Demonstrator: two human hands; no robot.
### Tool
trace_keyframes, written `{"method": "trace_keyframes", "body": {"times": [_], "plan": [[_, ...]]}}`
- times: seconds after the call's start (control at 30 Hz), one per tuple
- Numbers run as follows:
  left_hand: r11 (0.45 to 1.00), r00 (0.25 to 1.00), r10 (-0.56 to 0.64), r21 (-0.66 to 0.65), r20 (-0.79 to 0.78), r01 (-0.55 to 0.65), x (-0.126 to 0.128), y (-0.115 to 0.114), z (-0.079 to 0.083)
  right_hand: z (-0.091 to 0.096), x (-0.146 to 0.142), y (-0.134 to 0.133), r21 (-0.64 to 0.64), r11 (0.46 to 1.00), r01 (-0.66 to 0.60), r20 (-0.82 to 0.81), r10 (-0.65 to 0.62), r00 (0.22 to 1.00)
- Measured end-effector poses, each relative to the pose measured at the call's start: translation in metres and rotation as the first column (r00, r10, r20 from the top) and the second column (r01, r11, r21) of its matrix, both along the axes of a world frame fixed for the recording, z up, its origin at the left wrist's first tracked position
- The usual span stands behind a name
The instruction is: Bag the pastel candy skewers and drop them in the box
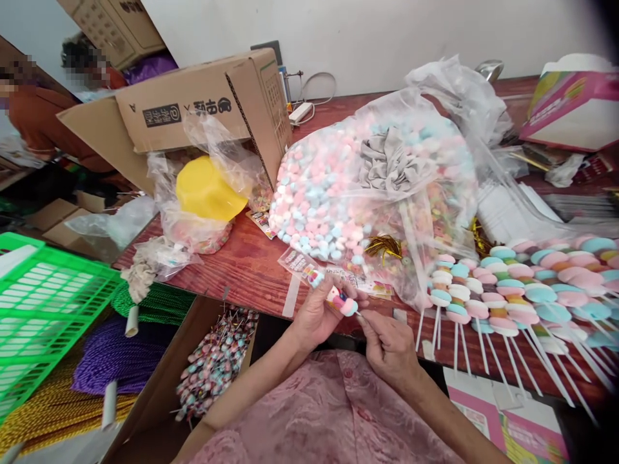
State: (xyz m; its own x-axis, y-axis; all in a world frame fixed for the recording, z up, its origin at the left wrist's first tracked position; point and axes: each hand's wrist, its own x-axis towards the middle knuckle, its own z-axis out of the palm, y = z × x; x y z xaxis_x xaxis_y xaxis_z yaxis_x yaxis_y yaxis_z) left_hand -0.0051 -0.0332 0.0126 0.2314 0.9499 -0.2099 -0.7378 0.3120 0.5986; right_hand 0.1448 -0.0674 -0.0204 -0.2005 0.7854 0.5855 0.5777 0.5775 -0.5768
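Observation:
Just above the table's front edge, my left hand (315,317) is closed around a candy skewer (349,307) with pink, white and blue pieces. My right hand (391,343) pinches the skewer's stick below the lowest piece; the fingers partly hide the stick. Printed clear wrappers (296,263) lie on the table behind my hands. Beyond them rests a large clear bag of pink, white and blue marshmallows (314,187), with a grey ruffled cloth (391,161) on top. To my right, finished-looking marshmallow skewers (505,290) are piled with their white sticks over the table edge.
A cardboard box (193,103) and a yellow bowl-shaped item (207,190) stand at the left on the red-brown table (256,270). Below are a box of wrapped skewers (217,361), a green crate (43,309) and purple twist ties (116,354). A person (48,122) is at back left.

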Motion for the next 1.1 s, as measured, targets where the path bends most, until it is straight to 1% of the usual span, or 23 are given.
{"method": "trace_keyframes", "body": {"times": [0.07,0.17,0.27,0.37,0.43,0.53,0.6,0.63,0.7,0.77,0.83,0.9,0.93,0.97,1.0,1.03,1.1], "plan": [[0.998,0.998,0.065,0.009,0.013,-0.066,-0.010,0.004,0.004,0.000,0.002,0.001,-0.010,1.000,0.008,-0.004,-0.008,1.000],[0.986,0.986,0.163,0.038,0.030,-0.164,-0.029,0.014,0.017,0.002,0.004,0.002,-0.009,1.000,-0.006,-0.022,0.006,1.000],[0.981,0.981,0.192,0.001,-0.007,-0.192,-0.041,0.024,0.030,0.000,0.004,0.002,-0.050,0.998,-0.044,-0.040,0.042,0.998],[0.981,0.982,0.183,-0.062,-0.051,-0.186,-0.043,0.031,0.036,-0.006,0.004,0.000,-0.059,0.997,-0.055,-0.028,0.054,0.998],[0.977,0.981,0.182,-0.095,-0.069,-0.188,-0.043,0.033,0.035,-0.009,0.004,-0.001,-0.036,0.997,-0.071,0.011,0.071,0.997],[0.972,0.979,0.178,-0.137,-0.100,-0.191,-0.043,0.034,0.029,-0.010,0.004,-0.001,-0.017,0.995,-0.100,0.072,0.101,0.992],[0.976,0.980,0.172,-0.115,-0.103,-0.184,-0.043,0.031,0.023,-0.009,0.004,-0.001,-0.016,0.995,-0.096,0.061,0.097,0.993],[0.981,0.982,0.167,-0.088,-0.092,-0.175,-0.042,0.029,0.021,-0.008,0.004,0.000,-0.037,0.995,-0.094,0.041,0.096,0.995],[0.991,0.989,0.127,-0.032,-0.069,-0.130,-0.038,0.023,0.016,-0.005,0.003,0.000,-0.135,0.986,-0.094,0.001,0.095,0.995],[0.997,0.995,0.069,-0.014,-0.067,-0.070,-0.033,0.018,0.013,0.000,0.002,0.001,-0.277,0.953,-0.120,-0.041,0.113,0.993],[0.998,0.996,0.040,-0.036,-0.081,-0.043,-0.028,0.014,0.011,0.006,0.000,0.001,-0.412,0.895,-0.170,-0.094,0.144,0.985],[0.995,0.994,0.068,-0.073,-0.084,-0.074,-0.024,0.013,0.010,0.011,-0.001,0.001,-0.509,0.827,-0.238,-0.166,0.177,0.970],[0.991,0.993,0.091,-0.092,-0.082,-0.098,-0.022,0.013,0.009,0.013,-0.003,0.001,-0.537,0.801,-0.266,-0.195,0.188,0.962],[0.986,0.990,0.115,-0.110,-0.081,-0.124,-0.019,0.013,0.008,0.014,-0.004,0.000,-0.548,0.788,-0.280,-0.206,0.197,0.958],[0.981,0.987,0.140,-0.126,-0.083,-0.149,-0.017,0.013,0.007,0.014,-0.005,-0.001,-0.534,0.799,-0.277,-0.193,0.203,0.960],[0.975,0.983,0.161,-0.137,-0.090,-0.173,-0.015,0.013,0.006,0.013,-0.006,-0.001,-0.493,0.832,-0.254,-0.151,0.206,0.967],[0.968,0.974,0.195,-0.140,-0.114,-0.210,-0.012,0.012,0.004,0.009,-0.007,-0.001,-0.336,0.928,-0.159,0.013,0.173,0.985]]}}
